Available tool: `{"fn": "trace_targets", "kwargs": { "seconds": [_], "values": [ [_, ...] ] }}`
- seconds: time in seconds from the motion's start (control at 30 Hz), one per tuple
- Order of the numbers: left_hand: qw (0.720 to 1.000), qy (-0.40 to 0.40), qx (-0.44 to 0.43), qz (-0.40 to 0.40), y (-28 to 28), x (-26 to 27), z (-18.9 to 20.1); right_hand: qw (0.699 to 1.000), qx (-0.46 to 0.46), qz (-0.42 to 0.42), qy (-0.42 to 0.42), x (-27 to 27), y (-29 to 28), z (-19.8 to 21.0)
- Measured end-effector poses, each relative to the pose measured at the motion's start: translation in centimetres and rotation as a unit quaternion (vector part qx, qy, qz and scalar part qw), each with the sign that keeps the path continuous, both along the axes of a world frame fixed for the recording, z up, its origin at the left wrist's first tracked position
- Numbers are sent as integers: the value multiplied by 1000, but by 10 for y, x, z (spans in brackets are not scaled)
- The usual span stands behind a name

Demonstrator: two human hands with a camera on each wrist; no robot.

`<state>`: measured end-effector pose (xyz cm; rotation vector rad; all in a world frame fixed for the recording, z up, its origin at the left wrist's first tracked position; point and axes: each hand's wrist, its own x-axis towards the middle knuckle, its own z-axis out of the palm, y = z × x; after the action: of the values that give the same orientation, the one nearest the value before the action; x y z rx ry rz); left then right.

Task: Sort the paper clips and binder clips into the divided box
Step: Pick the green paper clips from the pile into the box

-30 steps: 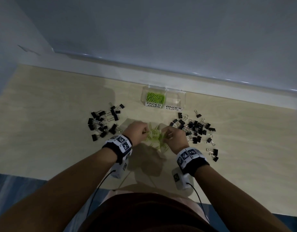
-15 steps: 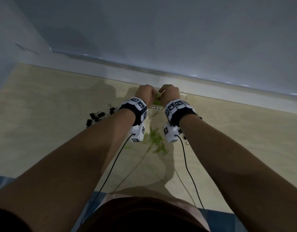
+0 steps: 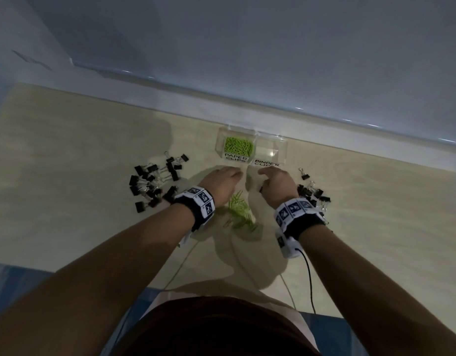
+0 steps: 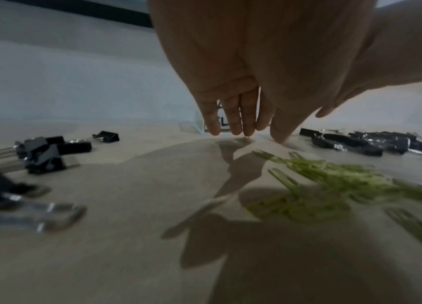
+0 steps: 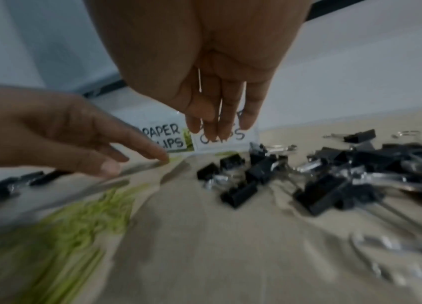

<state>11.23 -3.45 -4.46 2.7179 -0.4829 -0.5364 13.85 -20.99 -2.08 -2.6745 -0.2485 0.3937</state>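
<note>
A clear divided box stands near the wall, labelled "PAPER CLIPS" and "BINDER CLIPS". Its left compartment holds green paper clips; the right one looks bare. A small heap of loose green paper clips lies between my wrists. My left hand hovers just in front of the box with straight, relaxed fingers and holds nothing. My right hand hangs beside it, fingers pointing down, also bare.
Black binder clips lie in two heaps: one at the left and one at the right. The pale wooden surface ends at a white wall ledge behind the box. Thin cables trail from my wrist bands.
Both hands carried green paper clips from the loose heap up over the box, let them go, and have now drawn back toward me, open and low in front of the box.
</note>
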Motion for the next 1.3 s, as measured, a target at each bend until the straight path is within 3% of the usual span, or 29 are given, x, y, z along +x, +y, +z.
{"fn": "trace_targets", "kwargs": {
  "seconds": [0.17, 0.33, 0.43, 0.63, 0.83, 1.1, 1.2, 1.3],
  "values": [
    [1000, 18, 9, -1, 13, -27, -3, 989, -128, 68, 35, -12, 12, -15],
    [999, -17, -40, -1, 45, -62, -9, 977, -120, 176, 4, -42, 26, -13],
    [998, -4, -32, 47, 54, -78, -13, 975, -86, 202, 2, -54, 22, -16],
    [975, 86, -82, 190, 36, -81, -13, 983, -58, 155, 78, -63, 25, -18],
    [985, 65, -86, 135, 11, -65, -14, 988, -3, 121, 93, -73, 31, -24],
    [999, 24, -36, 27, 4, -49, -4, 996, 51, 70, 24, -73, 15, -20],
    [999, 31, -17, 7, 8, -44, -1, 996, 83, -2, 35, -68, 7, -21],
    [998, 43, -34, 45, 16, -38, 2, 985, 137, -76, 77, -56, 5, -9]
  ]
}}
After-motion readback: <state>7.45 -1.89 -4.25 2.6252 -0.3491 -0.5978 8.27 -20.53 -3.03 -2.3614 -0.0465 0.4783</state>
